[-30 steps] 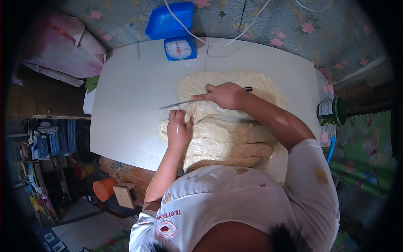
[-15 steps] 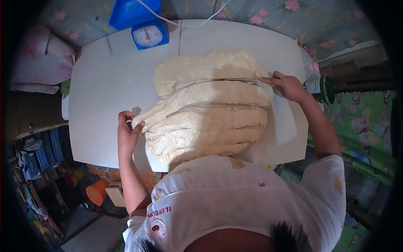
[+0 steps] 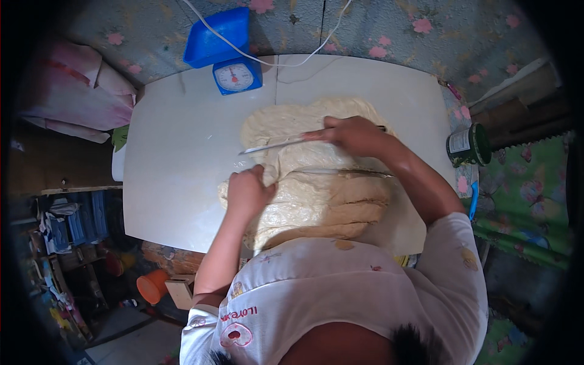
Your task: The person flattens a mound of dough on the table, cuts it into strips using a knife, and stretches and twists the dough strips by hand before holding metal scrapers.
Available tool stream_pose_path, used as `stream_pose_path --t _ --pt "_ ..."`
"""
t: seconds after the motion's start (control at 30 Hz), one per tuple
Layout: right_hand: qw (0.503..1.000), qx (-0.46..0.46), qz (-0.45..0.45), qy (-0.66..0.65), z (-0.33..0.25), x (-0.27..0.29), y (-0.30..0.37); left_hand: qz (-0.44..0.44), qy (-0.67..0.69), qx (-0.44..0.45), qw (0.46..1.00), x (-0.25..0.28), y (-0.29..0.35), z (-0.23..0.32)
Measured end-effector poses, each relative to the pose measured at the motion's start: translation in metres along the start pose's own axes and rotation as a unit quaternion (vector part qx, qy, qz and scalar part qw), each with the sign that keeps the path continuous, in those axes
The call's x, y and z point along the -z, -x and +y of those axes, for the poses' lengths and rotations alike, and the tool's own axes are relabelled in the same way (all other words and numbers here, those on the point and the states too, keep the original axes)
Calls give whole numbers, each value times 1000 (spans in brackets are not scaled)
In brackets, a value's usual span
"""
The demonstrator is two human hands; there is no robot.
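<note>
A big pale slab of dough (image 3: 304,204) covers the middle of the white table, with long cuts running across it. My right hand (image 3: 353,135) is closed round a long knife (image 3: 274,146), held over the far part of the dough. The blade points left, and its tip reaches past the dough's left edge; whether it touches the dough I cannot tell. At the near left side, my left hand (image 3: 248,191) pinches a fold of the dough between thumb and fingers. The knife's handle is mostly hidden by my right hand.
A blue kitchen scale (image 3: 236,76) with a blue pan (image 3: 216,39) stands at the table's (image 3: 176,170) far edge. A white cord (image 3: 267,62) hangs in front of it. By the right edge is a dark green tub (image 3: 469,146). An orange container (image 3: 152,286) sits below left.
My left hand has moved right, bringing the dough's left end inward. My right hand has swept left with the knife, from the dough's right edge to over its far part. The view has shifted slightly.
</note>
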State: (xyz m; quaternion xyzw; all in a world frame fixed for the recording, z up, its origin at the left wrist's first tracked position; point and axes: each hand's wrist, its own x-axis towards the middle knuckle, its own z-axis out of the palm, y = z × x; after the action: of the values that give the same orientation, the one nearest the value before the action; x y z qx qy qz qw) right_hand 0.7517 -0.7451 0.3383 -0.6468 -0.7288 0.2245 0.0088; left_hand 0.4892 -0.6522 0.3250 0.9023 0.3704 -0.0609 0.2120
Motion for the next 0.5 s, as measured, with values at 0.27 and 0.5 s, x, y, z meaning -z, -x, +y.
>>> stream_pose_path --t 0.27,0.5 --pt "993 88 -32 66 -7 -25 -56 98 22 -49 994 7 43 3" --pt "987 -150 -33 35 92 -10 90 48 283 121 950 60 72 -93"
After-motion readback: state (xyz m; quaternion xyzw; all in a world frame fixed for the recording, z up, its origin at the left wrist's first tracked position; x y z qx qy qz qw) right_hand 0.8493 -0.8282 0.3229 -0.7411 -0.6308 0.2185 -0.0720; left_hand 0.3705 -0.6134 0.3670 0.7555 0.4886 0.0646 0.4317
